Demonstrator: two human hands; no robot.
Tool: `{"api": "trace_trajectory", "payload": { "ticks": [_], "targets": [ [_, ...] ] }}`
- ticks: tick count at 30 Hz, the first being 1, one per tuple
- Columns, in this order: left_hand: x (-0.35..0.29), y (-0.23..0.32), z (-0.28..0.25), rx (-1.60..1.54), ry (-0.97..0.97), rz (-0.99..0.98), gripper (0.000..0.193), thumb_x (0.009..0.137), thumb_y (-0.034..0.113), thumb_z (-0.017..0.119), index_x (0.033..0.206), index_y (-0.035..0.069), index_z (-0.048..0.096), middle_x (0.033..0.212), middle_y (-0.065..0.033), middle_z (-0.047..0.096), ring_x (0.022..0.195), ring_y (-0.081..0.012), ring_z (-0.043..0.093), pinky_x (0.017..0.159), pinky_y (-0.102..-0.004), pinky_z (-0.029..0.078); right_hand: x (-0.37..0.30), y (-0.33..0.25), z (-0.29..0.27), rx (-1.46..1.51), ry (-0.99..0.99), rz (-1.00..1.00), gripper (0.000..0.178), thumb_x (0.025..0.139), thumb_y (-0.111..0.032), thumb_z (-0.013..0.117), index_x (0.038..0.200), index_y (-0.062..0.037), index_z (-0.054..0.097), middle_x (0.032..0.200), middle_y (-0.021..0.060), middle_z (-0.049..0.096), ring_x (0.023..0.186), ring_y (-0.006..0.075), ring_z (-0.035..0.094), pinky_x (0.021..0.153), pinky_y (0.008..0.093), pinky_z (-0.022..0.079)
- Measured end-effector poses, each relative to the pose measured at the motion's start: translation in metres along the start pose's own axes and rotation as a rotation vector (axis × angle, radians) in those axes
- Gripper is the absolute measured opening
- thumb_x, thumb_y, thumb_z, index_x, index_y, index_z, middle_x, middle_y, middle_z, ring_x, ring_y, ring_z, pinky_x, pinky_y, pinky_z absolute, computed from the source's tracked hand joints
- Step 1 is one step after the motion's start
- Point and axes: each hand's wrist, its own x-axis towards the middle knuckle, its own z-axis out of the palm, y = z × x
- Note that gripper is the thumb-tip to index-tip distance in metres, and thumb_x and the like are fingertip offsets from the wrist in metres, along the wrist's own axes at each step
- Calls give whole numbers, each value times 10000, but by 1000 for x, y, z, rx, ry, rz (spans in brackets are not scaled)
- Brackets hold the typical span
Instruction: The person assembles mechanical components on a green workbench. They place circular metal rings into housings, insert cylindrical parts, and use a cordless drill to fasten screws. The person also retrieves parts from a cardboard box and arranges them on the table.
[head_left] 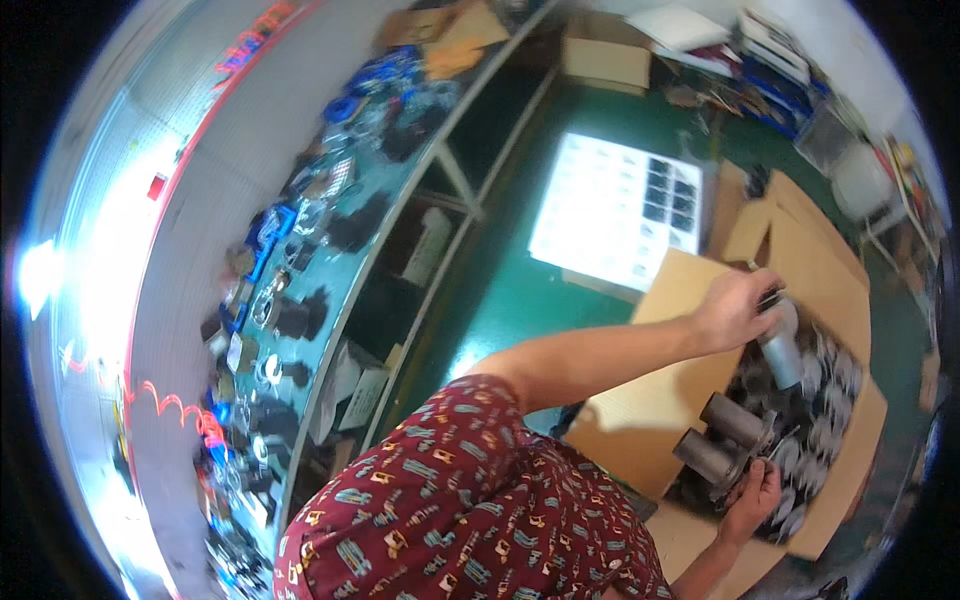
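My left hand point(738, 308) is closed round the upper end of a light grey metal cylinder point(782, 360), which hangs tilted over the open cardboard box point(640, 370). Lower down, my right hand point(752, 498) grips the flanged end of a dark grey metal cylinder point(707, 456). A second dark cylinder point(735, 420) lies right beside it; whether my right hand also holds that one, I cannot tell. Underneath, several flanged metal parts point(825, 390) fill the box, some hidden by my hands.
A white sheet with pictures point(610, 200) lies beyond the box's near flap. To the left runs a long green workbench point(385, 190) crowded with small parts and blue trays. Another cardboard box point(605, 55) stands at the back, near stacked items point(775, 60).
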Motion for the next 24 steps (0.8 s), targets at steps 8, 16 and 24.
{"api": "trace_trajectory", "payload": {
  "ticks": [8, 16, 24],
  "targets": [
    [-208, -120, -164, 290, 539, -603, 230, 947, 99, 623, 1133, -20, 689, 996, -174, 730, 903, -211, 697, 803, -345, 561, 125, -2, 86, 19, -532, -92, 151, 1031, -191, 580, 917, -93, 586, 641, -83, 470, 481, 6, 398, 403, 204, 283],
    [-427, -196, -332, 10, 1853, -710, 253, 928, 95, 634, 1147, -32, 641, 867, -79, 682, 778, -154, 627, 717, -308, 530, 108, -13, 310, -235, -951, -203, 156, 1008, -162, 599, 876, -84, 574, 617, -75, 426, 469, 42, 392, 396, 236, 313],
    [-429, -241, -445, 385, 1789, -710, 281, 913, 115, 625, 1149, -30, 674, 1004, -165, 730, 901, -239, 691, 856, -361, 540, 27, -71, 481, -228, -1179, -175, 150, 983, -152, 643, 897, -34, 610, 658, -40, 490, 512, 57, 432, 425, 258, 350]
  ]
}}
